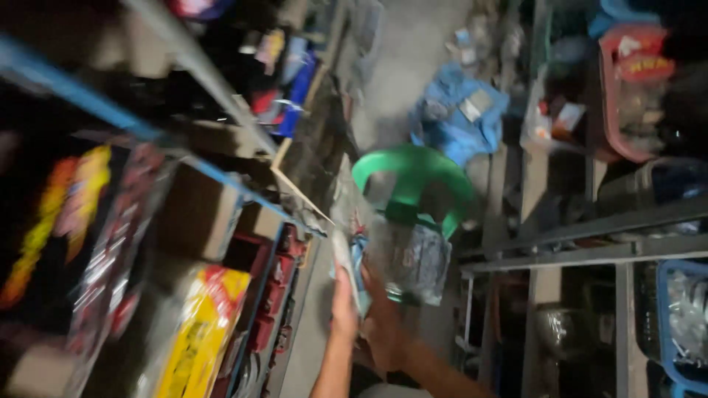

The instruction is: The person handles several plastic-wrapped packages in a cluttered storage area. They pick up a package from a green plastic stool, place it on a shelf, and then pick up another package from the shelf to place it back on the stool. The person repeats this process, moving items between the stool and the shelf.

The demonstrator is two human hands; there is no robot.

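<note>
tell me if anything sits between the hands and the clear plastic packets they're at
Nothing visible does. The left hand and right hand are already on the clear plastic packets, holding them in the aisle between the shelves. The green chair stands farther off, behind the packets.

The clear plastic bag [409,258] looks thin, glossy and crinkled, catching light over the dark contents inside. The flat packet [346,262] held at its edge looks like shiny plastic film or coated card; blur hides which. The green chair [413,177] is moulded plastic with a smooth, slightly glossy surface. The shelf frames [590,254] are painted metal, grey and matt; the blue rail [88,103] on the other side is painted metal too. The cardboard boxes [195,210] are brown and dull. The yellow-and-red package [203,324] has a glossy printed skin. The floor [402,66] looks like rough, matt concrete.
</note>
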